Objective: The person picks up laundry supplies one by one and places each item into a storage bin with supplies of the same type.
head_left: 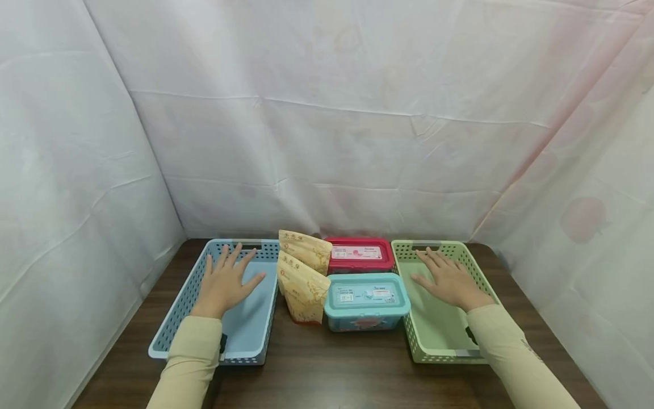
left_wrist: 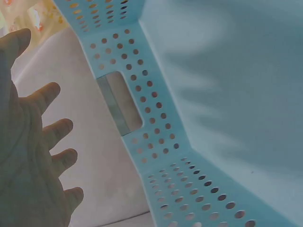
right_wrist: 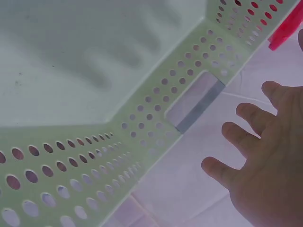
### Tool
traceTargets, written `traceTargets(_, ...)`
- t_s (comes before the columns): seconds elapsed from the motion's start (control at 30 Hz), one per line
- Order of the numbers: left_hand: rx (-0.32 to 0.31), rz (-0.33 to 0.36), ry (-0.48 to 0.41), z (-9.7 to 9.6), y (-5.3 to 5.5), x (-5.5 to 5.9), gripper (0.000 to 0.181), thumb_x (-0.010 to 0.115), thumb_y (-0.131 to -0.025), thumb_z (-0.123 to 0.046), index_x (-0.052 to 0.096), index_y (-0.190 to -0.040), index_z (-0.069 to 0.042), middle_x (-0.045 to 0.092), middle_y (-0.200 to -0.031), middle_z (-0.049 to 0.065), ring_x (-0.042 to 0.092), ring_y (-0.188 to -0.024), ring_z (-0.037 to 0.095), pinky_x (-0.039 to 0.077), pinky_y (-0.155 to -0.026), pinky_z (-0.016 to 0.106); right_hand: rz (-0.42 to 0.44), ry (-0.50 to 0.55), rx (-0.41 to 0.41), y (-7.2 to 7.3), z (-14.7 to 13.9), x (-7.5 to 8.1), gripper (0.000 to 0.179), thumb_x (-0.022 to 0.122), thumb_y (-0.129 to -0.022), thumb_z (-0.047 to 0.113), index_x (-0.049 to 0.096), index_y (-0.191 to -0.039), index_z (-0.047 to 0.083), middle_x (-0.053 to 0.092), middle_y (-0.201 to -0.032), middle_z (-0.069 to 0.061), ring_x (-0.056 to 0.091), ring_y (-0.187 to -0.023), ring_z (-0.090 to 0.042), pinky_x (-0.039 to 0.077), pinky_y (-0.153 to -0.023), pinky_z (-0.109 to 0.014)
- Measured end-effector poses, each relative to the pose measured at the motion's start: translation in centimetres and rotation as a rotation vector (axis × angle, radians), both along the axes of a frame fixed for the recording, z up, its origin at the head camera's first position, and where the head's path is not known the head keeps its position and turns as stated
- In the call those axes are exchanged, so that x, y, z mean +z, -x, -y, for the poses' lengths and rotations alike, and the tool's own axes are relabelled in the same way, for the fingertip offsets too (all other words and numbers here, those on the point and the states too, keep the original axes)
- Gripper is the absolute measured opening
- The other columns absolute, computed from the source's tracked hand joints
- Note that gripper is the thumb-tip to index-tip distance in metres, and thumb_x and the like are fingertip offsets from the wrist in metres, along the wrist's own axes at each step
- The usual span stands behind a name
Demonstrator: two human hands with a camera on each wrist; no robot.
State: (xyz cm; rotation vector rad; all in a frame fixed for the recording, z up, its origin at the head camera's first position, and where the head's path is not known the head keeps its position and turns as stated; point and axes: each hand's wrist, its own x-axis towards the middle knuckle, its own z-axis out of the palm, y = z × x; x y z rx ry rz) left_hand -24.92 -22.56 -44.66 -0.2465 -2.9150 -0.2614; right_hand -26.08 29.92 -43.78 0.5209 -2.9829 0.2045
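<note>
Over the blue perforated basket (head_left: 258,318), my left hand (head_left: 225,284) hovers with spread fingers and holds nothing. The left wrist view shows that hand (left_wrist: 33,156) above the basket's inside, with the handle slot in the end wall (left_wrist: 151,104). My right hand (head_left: 449,278) is spread in the same way over the green perforated basket (head_left: 429,335). In the right wrist view its fingers (right_wrist: 241,137) are apart and touch nothing. No items show inside either basket.
Between the baskets stand two yellow printed pouches (head_left: 304,289), a lidded red box (head_left: 360,253) and a lidded turquoise box (head_left: 367,298). They rest on a dark wooden table (head_left: 332,369). White curtains (head_left: 327,142) hang behind and at both sides.
</note>
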Motion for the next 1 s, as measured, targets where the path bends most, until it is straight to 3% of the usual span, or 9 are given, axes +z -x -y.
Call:
traceTargets(0.37,0.017,0.006,0.026,-0.4,-0.4,1.9,0.078,0.048,-0.096,-0.067,0.041,-0.154,-0.016,0.030,-0.158,0.023,0.015,-0.147,0.048,0.002,-0.114,0.070,0.036,0.021,0.018,-0.5,0.3,2.1,0.072,0.045,-0.102,0.058,0.033,-0.158,0.014,0.027,-0.160,-0.023,0.024,-0.143,-0.050,0.017,-0.108,-0.075)
traceTargets(0.47,0.013,0.024,0.027,-0.6,-0.5,2.6,0.080,0.043,-0.096,-0.070,0.043,-0.154,-0.015,0.034,-0.157,0.023,0.019,-0.145,0.049,0.002,-0.113,0.071,0.039,0.045,0.029,-0.7,0.5,2.9,0.068,0.047,-0.103,0.055,0.036,-0.157,0.015,0.027,-0.160,-0.022,0.023,-0.144,-0.050,0.015,-0.108,-0.075)
traceTargets(0.6,0.004,0.044,0.020,-0.8,-0.8,3.4,0.082,0.040,-0.095,-0.073,0.045,-0.153,-0.015,0.039,-0.154,0.023,0.025,-0.144,0.048,0.007,-0.113,0.071,0.020,0.074,0.063,-1.1,1.1,3.7,0.063,0.049,-0.104,0.051,0.041,-0.154,0.015,0.031,-0.158,-0.020,0.026,-0.143,-0.046,0.017,-0.110,-0.072)
traceTargets(0.73,-0.015,0.036,0.007,-1.2,-1.0,4.0,0.077,0.045,-0.097,-0.068,0.047,-0.151,-0.013,0.044,-0.150,0.023,0.033,-0.141,0.047,0.012,-0.112,0.071,-0.016,0.093,0.106,-1.5,1.9,4.4,0.059,0.050,-0.104,0.049,0.047,-0.151,0.014,0.037,-0.155,-0.021,0.032,-0.141,-0.045,0.021,-0.110,-0.070)
traceTargets(0.87,-0.029,0.027,0.009,-1.5,-1.1,4.4,0.077,0.042,-0.097,-0.069,0.050,-0.148,-0.012,0.049,-0.147,0.022,0.040,-0.136,0.046,0.020,-0.111,0.070,-0.040,0.104,0.138,-1.9,2.6,5.0,0.056,0.052,-0.104,0.045,0.051,-0.148,0.012,0.041,-0.153,-0.021,0.035,-0.139,-0.046,0.023,-0.108,-0.071)
traceTargets(1.0,-0.042,0.064,-0.009,-1.8,-1.2,4.8,0.082,0.035,-0.097,-0.073,0.051,-0.148,-0.011,0.052,-0.143,0.022,0.047,-0.131,0.045,0.035,-0.105,0.067,-0.044,0.119,0.173,-2.2,3.1,5.1,0.050,0.055,-0.103,0.039,0.056,-0.143,0.009,0.047,-0.148,-0.021,0.039,-0.137,-0.044,0.028,-0.107,-0.070)
